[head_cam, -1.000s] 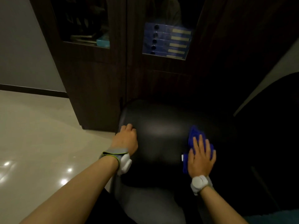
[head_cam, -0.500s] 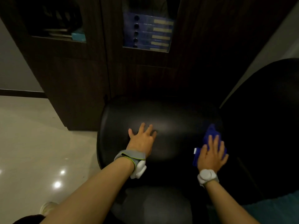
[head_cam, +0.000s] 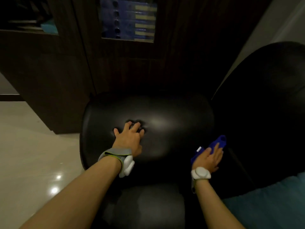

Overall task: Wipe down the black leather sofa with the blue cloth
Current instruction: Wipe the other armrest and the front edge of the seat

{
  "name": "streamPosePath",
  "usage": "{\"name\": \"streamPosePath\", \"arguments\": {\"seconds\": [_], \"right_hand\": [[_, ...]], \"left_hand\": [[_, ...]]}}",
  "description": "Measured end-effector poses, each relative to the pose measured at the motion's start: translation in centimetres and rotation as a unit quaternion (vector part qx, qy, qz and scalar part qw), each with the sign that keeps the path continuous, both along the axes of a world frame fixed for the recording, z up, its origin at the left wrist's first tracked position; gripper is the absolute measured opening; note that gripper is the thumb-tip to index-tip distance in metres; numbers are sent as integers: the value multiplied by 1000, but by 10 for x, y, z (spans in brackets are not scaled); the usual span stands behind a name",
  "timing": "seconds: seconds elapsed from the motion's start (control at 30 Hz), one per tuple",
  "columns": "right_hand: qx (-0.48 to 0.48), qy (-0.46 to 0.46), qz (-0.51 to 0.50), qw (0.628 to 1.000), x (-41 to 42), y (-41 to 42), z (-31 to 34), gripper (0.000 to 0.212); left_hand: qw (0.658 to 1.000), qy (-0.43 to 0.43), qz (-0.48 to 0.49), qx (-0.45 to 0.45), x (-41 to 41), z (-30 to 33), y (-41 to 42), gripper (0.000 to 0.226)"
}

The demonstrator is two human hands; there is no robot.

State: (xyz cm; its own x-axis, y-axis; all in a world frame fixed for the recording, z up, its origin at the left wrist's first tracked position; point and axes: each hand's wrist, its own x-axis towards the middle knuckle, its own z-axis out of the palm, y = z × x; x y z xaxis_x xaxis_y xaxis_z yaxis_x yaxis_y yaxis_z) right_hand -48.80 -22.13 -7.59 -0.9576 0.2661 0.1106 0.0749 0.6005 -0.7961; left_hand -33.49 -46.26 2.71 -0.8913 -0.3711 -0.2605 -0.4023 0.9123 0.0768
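Observation:
The black leather sofa's rounded armrest point(head_cam: 173, 113) fills the middle of the head view, with its dark backrest point(head_cam: 264, 96) rising at the right. My left hand point(head_cam: 130, 139) presses on top of the armrest, fingers spread and denting the leather. My right hand point(head_cam: 209, 157) lies flat with straight fingers on the blue cloth point(head_cam: 219, 142), which sits on the armrest's right slope near the gap to the backrest. Part of the cloth is hidden under the palm.
A dark wooden cabinet point(head_cam: 66, 71) stands right behind the armrest, with blue binders point(head_cam: 128, 20) behind its glass. Glossy pale floor point(head_cam: 33, 154) lies to the left. A teal cushion point(head_cam: 272, 204) shows at the lower right.
My right hand has slid the blue cloth rightward and down the armrest's side. My left hand has moved from the armrest's left edge to its top middle and now presses in.

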Motion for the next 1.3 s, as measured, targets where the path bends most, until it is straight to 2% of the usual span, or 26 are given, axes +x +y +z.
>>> {"name": "streamPosePath", "arguments": {"seconds": [0.1,0.17,0.27,0.4,0.5,0.57,0.63,0.73,0.77,0.83,0.9,0.93,1.0,1.03,1.1,1.17,1.23,1.3], "right_hand": [[-82,-40,-74,993,25,-26,10,48],[-95,-52,-51,993,58,-43,-2,50],[-63,-56,25,996,103,-58,-25,58],[-35,-59,50,996,80,-42,-28,67],[-77,-44,6,996,54,-21,-28,66],[-108,-60,-11,992,59,-26,-26,66],[-95,-86,-5,992,86,-50,-23,65],[-95,-97,35,990,143,-101,-22,65],[-67,-59,65,994,161,-115,-24,65],[89,50,159,982,178,-124,-37,64],[234,151,251,927,163,-108,-41,62],[271,191,286,899,146,-97,-38,61],[304,227,314,870,109,-79,-21,59],[300,221,306,876,89,-78,-8,57],[262,170,267,912,63,-97,24,54],[234,145,233,933,66,-140,53,52],[267,176,294,901,98,-183,63,52],[321,256,401,819,147,-217,52,57]], "left_hand": [[1000,8,7,-1,-3,-1,4,68],[1000,12,11,-3,-3,-2,6,70],[1000,14,-1,-9,3,-3,3,73],[999,4,-38,13,18,6,-7,79],[996,18,-37,78,31,15,-18,76],[994,70,10,90,44,14,-27,72],[983,129,114,57,61,7,-38,69],[959,133,239,74,91,-3,-53,73],[957,134,242,92,100,-5,-59,74],[958,145,215,121,114,-6,-66,75],[958,149,192,153,126,-4,-70,73],[958,149,182,163,131,-3,-72,72],[958,150,169,176,137,-1,-74,71],[957,150,164,186,139,1,-74,72],[948,162,165,219,142,3,-74,72],[927,203,196,249,146,6,-78,70],[893,256,246,276,152,8,-81,68],[859,301,289,297,161,9,-84,67]]}}
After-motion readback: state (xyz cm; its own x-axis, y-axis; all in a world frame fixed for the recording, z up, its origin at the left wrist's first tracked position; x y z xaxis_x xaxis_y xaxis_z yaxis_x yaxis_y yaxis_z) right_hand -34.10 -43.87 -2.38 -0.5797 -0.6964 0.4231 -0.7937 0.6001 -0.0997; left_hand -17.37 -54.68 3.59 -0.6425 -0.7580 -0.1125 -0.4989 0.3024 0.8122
